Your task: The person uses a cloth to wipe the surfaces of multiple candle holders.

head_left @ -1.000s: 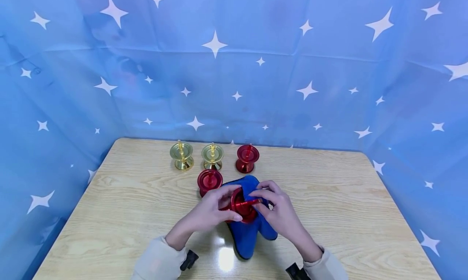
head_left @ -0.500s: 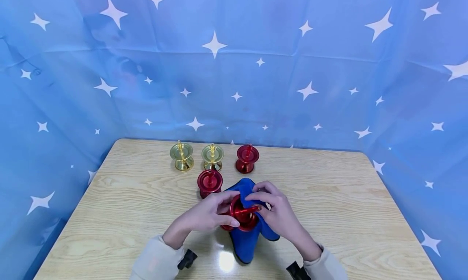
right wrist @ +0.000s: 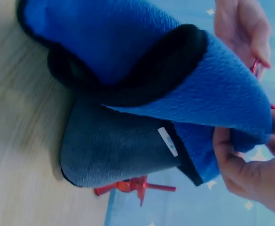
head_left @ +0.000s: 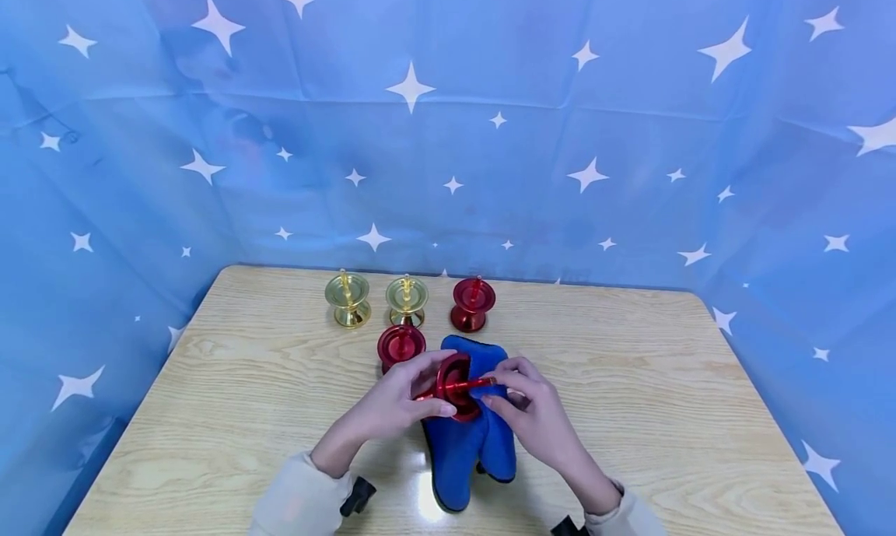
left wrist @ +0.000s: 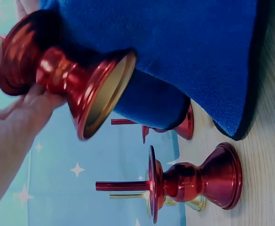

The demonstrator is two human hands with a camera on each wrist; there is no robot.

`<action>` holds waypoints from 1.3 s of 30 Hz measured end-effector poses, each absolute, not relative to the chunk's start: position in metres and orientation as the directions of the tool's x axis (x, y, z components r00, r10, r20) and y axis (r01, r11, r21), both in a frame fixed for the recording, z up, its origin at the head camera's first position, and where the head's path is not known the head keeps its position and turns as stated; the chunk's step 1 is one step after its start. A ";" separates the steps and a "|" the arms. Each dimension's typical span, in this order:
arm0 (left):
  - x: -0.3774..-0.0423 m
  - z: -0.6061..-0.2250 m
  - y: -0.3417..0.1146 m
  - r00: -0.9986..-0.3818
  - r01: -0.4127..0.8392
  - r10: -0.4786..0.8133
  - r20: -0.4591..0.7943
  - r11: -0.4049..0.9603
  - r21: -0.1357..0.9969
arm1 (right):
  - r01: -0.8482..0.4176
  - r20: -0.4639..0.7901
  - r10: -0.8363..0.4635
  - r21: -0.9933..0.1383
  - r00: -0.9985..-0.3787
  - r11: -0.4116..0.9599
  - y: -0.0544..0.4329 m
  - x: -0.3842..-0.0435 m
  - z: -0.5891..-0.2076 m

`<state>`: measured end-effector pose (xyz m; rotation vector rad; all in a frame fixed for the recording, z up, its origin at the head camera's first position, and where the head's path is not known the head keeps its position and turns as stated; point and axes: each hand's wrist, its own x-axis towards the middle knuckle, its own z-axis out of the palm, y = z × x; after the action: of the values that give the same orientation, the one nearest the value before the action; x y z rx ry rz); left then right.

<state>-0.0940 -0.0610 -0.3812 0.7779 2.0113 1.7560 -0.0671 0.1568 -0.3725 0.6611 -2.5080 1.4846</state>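
My left hand (head_left: 393, 398) grips a shiny red candle holder (left wrist: 55, 70) around its waist, tilted above the table. Its spike points toward my right hand (head_left: 537, 418), and its pale hollow base shows in the left wrist view. With bent fingers and thumb, the right hand pinches a blue cloth (head_left: 455, 462) that has dark edging and a grey reverse side. The cloth lies against the dish of the candle holder and hangs below it. In the right wrist view the cloth (right wrist: 123, 33) hides most of the holder.
Two gold candle holders (head_left: 351, 317) and one red candle holder (head_left: 469, 318) stand upright in a row at the back. Another red candle holder (head_left: 401, 344) stands just beyond my left hand. The wooden table (head_left: 686, 411) ends at a blue starry curtain (head_left: 476, 155).
The held candle holder dips toward me, then comes back up and slightly left. The cloth's hanging part shifts left, and its upper edge bunches differently. The standing candle holders stay put.
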 end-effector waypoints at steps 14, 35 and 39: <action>-0.093 -0.385 -0.058 -0.686 0.166 0.719 0.108 0.011 0.986 | -0.734 0.543 -0.495 -0.530 -0.679 0.425 0.161 -0.082 -0.369; -0.093 -0.388 -0.059 -0.762 0.122 0.634 0.133 -0.061 0.991 | -0.499 0.376 -0.348 -0.768 -0.859 0.401 0.159 -0.082 -0.372; -0.093 -0.392 -0.054 -0.769 0.158 0.614 0.177 -0.087 0.984 | -0.389 0.293 -0.289 -0.842 -0.911 0.373 0.160 -0.081 -0.373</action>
<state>-0.0929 -0.0544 -0.3924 0.8383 1.8599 1.9209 -0.0812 0.1603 -0.3727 0.6257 -2.5217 1.5892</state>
